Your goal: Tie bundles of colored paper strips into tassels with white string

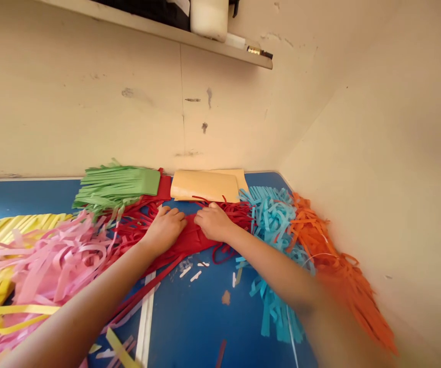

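Both hands are on a red fringed paper strip [190, 235] in the middle of the blue table. My left hand [166, 229] has its fingers curled over the strip's left part. My right hand [213, 223] grips it a little to the right, thumb and fingers pressed together at the edge. Between the hands lies a flat, uncut band of the red paper, while cut red strands spread out to both sides. Just beyond the hands rests a folded pale yellow-orange paper [205, 185]. The fingertips' undersides are partly hidden.
Green fringe [120, 181] lies at the back left, with pink fringe [59, 255] and yellow fringe [32, 225] nearer. Blue fringe [272, 214] and orange fringe [320, 240] lie right, beside the wall. Paper scraps [195, 276] dot the table [190, 327]. A shelf [147, 31] juts out above.
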Tool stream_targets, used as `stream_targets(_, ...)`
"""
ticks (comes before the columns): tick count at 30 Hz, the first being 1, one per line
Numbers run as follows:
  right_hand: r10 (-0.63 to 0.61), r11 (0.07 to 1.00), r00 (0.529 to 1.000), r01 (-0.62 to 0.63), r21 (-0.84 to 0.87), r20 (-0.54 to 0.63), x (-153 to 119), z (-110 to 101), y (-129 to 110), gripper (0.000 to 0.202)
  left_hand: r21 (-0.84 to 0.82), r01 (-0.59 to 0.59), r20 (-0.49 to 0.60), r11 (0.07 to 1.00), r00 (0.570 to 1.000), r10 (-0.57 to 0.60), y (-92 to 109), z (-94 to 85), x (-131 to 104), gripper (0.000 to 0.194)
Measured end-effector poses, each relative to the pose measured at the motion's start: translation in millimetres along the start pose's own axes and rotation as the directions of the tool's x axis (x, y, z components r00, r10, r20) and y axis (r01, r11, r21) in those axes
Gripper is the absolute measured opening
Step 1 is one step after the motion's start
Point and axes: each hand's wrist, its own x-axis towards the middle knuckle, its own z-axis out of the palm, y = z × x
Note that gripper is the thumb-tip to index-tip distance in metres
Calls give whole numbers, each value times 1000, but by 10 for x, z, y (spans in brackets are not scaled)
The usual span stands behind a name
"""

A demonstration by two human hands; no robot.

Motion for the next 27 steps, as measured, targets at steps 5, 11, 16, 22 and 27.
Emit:
stream_targets(5, -77, 994, 997, 75, -82, -22, -19, 40, 29, 26, 74, -90, -78, 993, 992, 96, 109, -47, -22, 19)
stream_targets(11, 34, 998, 999, -36, -60, -26, 61, 27, 68, 19, 189, 9, -175, 982, 984, 25, 203, 54, 0, 19)
stream_targets(16, 9, 995, 992, -22, -99, -127, 26, 77, -141, 21, 213, 48, -249, 976, 969, 7, 163, 146, -79, 28)
stream_targets(22, -24, 992, 989, 6, -123, -144, -64, 234, -176, 28, 196, 25, -245, 980, 969, 24, 180, 180, -259, 33)
stream_targets(27, 94, 993, 990, -86, 80, -103, -253, 210, 93, 29, 112, 55, -201, 992, 979, -32, 125, 190, -433, 34)
